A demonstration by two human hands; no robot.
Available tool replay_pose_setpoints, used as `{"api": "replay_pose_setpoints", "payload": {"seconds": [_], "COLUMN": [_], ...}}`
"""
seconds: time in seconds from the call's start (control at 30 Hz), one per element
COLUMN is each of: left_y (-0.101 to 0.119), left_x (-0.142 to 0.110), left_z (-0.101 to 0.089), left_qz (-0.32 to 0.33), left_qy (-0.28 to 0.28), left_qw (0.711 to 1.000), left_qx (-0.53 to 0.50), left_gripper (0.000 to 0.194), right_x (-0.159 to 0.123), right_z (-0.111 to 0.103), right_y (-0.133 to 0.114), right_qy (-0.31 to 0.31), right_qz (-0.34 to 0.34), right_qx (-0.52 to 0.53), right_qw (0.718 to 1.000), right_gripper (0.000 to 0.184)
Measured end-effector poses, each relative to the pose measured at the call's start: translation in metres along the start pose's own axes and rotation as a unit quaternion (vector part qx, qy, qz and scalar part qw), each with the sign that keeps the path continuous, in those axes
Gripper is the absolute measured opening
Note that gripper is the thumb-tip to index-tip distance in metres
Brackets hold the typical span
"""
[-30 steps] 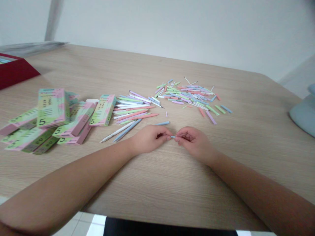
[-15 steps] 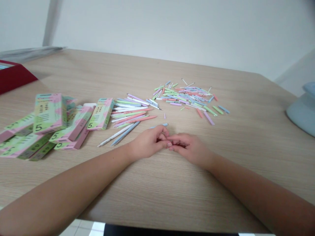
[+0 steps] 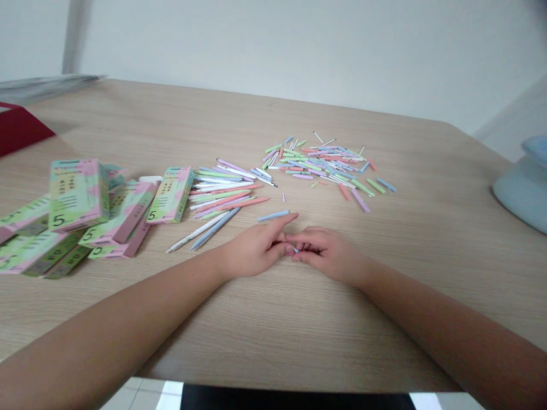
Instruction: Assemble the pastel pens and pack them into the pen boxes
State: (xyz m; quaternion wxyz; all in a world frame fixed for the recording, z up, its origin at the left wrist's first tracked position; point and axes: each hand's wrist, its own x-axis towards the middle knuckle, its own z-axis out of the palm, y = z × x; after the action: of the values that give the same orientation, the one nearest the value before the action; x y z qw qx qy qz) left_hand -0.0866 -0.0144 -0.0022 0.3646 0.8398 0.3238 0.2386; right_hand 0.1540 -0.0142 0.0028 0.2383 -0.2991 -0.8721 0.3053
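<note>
Over the near middle of the table, my left hand [image 3: 255, 249] and my right hand [image 3: 335, 255] meet at the fingertips. A small light-blue piece [image 3: 296, 250] shows between them, mostly covered, so its kind is unclear. My right thumb and fingers pinch around it. The left thumb is bent in against the other fingers while the left index finger stretches out. Just beyond the left hand lies a blue pen barrel [image 3: 272, 216]. Pastel pens [image 3: 222, 196] lie in a row to the left, and a tiny purple tip [image 3: 284, 197] sits farther out.
Loose pastel pen parts and white refills [image 3: 325, 162] are scattered at the back centre. Pink and green boxes [image 3: 79, 196] marked 5 are piled at left, one box [image 3: 171, 196] beside the pens. A red container [image 3: 23, 131] and a grey-blue object [image 3: 523, 185] stand at the sides.
My left index finger has straightened out. The small blue piece now shows between my fingertips, and more of the blue barrel is uncovered. The view has shifted slightly.
</note>
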Motion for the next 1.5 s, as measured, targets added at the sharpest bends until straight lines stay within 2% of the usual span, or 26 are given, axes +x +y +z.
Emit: {"api": "replay_pose_setpoints", "payload": {"seconds": [0.13, 0.3, 0.6, 0.77, 0.9, 1.13, 1.3, 1.4, 1.5], "left_y": [-0.003, -0.005, 0.003, 0.011, 0.013, 0.010, 0.006, 0.008, 0.011], "left_x": [-0.001, -0.001, 0.000, 0.001, 0.001, 0.001, -0.001, -0.003, -0.002], "left_z": [-0.001, -0.002, -0.006, -0.007, -0.006, -0.003, 0.000, -0.002, -0.009], "left_qz": [0.036, 0.047, 0.010, -0.017, -0.030, -0.029, -0.032, -0.023, -0.039], "left_qy": [-0.009, -0.019, -0.041, -0.050, -0.058, -0.054, -0.062, -0.026, 0.096], "left_qw": [0.999, 0.999, 0.999, 0.995, 0.991, 0.992, 0.991, 0.998, 0.989], "left_qx": [0.023, 0.012, -0.023, -0.079, -0.113, -0.107, -0.112, -0.060, 0.104], "left_gripper": [0.067, 0.068, 0.067, 0.067, 0.067, 0.070, 0.075, 0.075, 0.060], "right_x": [-0.002, -0.003, -0.005, -0.005, -0.006, -0.009, -0.008, -0.008, -0.009], "right_z": [0.001, 0.002, 0.003, 0.003, 0.004, 0.009, 0.007, 0.007, 0.010], "right_y": [-0.002, -0.003, -0.005, -0.011, -0.011, -0.006, -0.013, -0.014, -0.006], "right_qy": [-0.001, -0.005, -0.019, -0.026, -0.018, 0.008, 0.002, 0.009, 0.052], "right_qz": [-0.006, -0.013, -0.010, -0.002, -0.020, -0.067, -0.061, -0.007, 0.078], "right_qx": [-0.013, -0.014, -0.019, -0.031, -0.044, -0.094, -0.123, -0.084, -0.007], "right_qw": [1.000, 1.000, 1.000, 0.999, 0.999, 0.993, 0.990, 0.996, 0.996], "right_gripper": [0.029, 0.031, 0.032, 0.031, 0.033, 0.044, 0.032, 0.024, 0.030]}}
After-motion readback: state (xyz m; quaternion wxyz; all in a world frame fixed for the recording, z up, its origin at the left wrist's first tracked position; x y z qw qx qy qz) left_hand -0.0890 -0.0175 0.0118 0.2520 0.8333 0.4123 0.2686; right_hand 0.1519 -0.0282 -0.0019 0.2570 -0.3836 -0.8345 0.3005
